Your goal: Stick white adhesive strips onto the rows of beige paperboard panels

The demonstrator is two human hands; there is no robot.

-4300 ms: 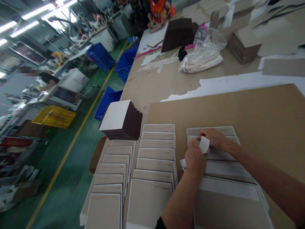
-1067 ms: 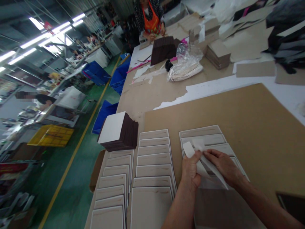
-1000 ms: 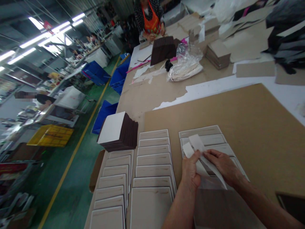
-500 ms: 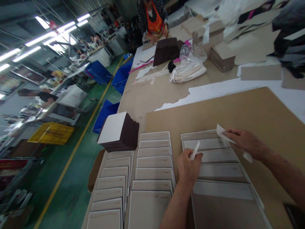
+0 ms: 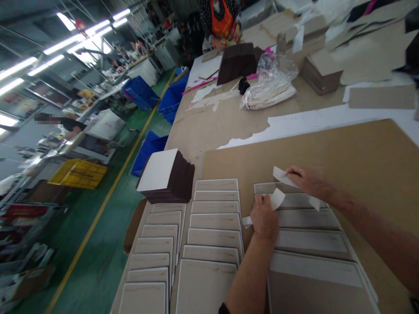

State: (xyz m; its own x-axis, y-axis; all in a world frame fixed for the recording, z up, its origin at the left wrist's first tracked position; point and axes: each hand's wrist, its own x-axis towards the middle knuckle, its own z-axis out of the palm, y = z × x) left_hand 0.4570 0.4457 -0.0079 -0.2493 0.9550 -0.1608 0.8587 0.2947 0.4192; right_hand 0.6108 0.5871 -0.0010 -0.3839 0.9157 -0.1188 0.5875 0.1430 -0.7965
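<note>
My left hand point(image 5: 264, 218) is closed on a white paper strip point(image 5: 277, 199), whose ends stick out on both sides of the fist. Higher and to the right, my right hand point(image 5: 306, 179) pinches a second white strip point(image 5: 283, 175); its other end hangs below the wrist. Both hands are over the far end of an overlapping row of flat beige panels point(image 5: 314, 240) with pale bands along their upper edges. My left hand covers part of that row's left edge. Left of it runs another overlapping row of beige panels point(image 5: 207, 283) with white rims.
A third row of panels point(image 5: 142, 301) lies at the table's left edge. Behind it stands a dark-sided stack with a white top point(image 5: 159, 172). Farther back are a clear plastic bag point(image 5: 270, 89), stacked boards point(image 5: 322, 69) and a person in an orange apron point(image 5: 224, 22). Blue bins point(image 5: 149, 150) line the floor.
My right hand has moved left with its strip, toward my left hand. My left hand has turned, so its strip shows flatter and sticks out both sides. The view has shifted slightly.
</note>
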